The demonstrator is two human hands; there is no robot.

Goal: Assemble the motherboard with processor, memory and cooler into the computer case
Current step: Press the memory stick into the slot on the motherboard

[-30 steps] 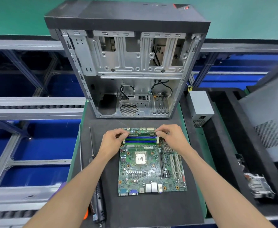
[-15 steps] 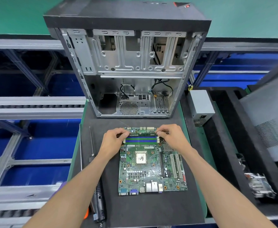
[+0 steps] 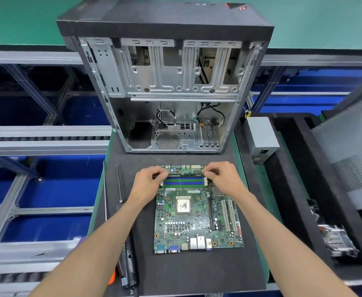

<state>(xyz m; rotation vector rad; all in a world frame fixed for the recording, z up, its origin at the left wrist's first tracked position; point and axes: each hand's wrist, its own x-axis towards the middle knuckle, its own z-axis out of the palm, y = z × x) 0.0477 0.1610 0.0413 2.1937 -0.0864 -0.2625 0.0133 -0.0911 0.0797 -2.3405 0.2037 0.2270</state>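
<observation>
A green motherboard [image 3: 197, 221] lies flat on the black mat, with the processor [image 3: 183, 205] showing in its middle. Blue and black memory slots [image 3: 184, 182] run across its far end. A memory stick [image 3: 184, 173] stands on edge in the farthest slot. My left hand [image 3: 148, 185] pinches the stick's left end and my right hand [image 3: 225, 179] pinches its right end, fingers curled over it. The open computer case [image 3: 165, 86] stands just behind the board, its empty inside facing me.
A long screwdriver [image 3: 120, 189] and an electric driver [image 3: 128, 260] lie on the mat [image 3: 186, 273] left of the board. A grey power supply [image 3: 261, 138] sits right of the case. A metal cooler part [image 3: 336, 241] rests in the black tray at right. Conveyor rails run left.
Almost nothing: both hands stay on the ends of the memory stick, fingers shifting only slightly.
</observation>
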